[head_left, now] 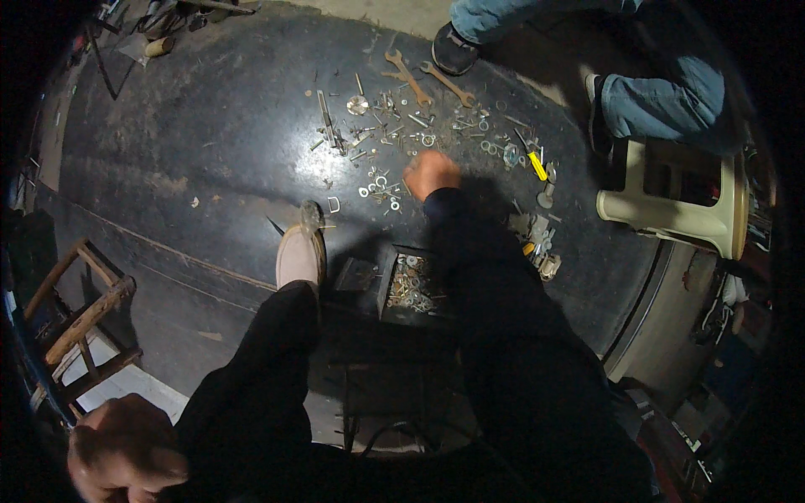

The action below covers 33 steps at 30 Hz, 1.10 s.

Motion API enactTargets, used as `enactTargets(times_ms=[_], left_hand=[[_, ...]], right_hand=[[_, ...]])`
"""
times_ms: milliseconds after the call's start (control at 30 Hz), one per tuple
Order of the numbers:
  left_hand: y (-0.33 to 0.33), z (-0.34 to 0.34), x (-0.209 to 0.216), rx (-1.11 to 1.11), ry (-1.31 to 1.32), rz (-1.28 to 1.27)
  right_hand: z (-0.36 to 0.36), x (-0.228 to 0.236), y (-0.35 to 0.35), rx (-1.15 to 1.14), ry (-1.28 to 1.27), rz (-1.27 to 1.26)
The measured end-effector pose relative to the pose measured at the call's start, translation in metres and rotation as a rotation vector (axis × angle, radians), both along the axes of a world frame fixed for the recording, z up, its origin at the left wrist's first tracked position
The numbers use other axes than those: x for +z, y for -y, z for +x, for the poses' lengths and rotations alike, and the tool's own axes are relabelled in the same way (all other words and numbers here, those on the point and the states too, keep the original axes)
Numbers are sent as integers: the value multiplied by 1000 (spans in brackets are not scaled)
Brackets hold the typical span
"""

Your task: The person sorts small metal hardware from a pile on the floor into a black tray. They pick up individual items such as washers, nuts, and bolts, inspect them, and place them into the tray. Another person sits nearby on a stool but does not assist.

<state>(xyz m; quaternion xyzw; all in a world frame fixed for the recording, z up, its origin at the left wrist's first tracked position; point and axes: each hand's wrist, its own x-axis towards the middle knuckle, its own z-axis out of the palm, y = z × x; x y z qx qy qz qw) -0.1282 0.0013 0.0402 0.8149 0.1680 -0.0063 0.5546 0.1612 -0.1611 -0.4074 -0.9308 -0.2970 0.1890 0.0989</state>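
Observation:
My right hand reaches down to the dark mat, at the right edge of a small group of washers. Its fingers are bunched together, and whatever they may hold is hidden. Beyond it lie scattered screws and bolts, a round metal disc and two rusty open-end wrenches. My left hand is at the lower left, away from the parts, with its fingers curled; its inside is hidden. An open black drawer-like box between my legs contains mixed washers and other hardware.
A yellow-handled screwdriver lies right of the parts. Another person's jeans-clad leg and dark shoe are at the far right, beside a cream plastic stool. A wooden chair frame stands left; my shoe rests on the mat.

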Motion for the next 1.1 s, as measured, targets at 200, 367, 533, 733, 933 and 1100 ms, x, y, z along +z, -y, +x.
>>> enactTargets(times_ms=[200, 367, 533, 733, 933, 1100], left_hand=[[3, -1, 2, 17, -5, 4], [13, -3, 7, 163, -15, 1], [32, -11, 16, 433, -113, -9], [36, -20, 13, 535, -138, 19], [32, -15, 16, 519, -152, 11], [13, -7, 8, 215, -54, -18]], right_hand=[[4, 0, 21, -4, -80, 211], [19, 23, 54, 38, -279, 151], [10, 75, 91, 499, -672, -201], [-13, 81, 108, 580, -667, -102], [8, 34, 62, 256, -65, 248], [2, 9, 39, 235, -41, 203]])
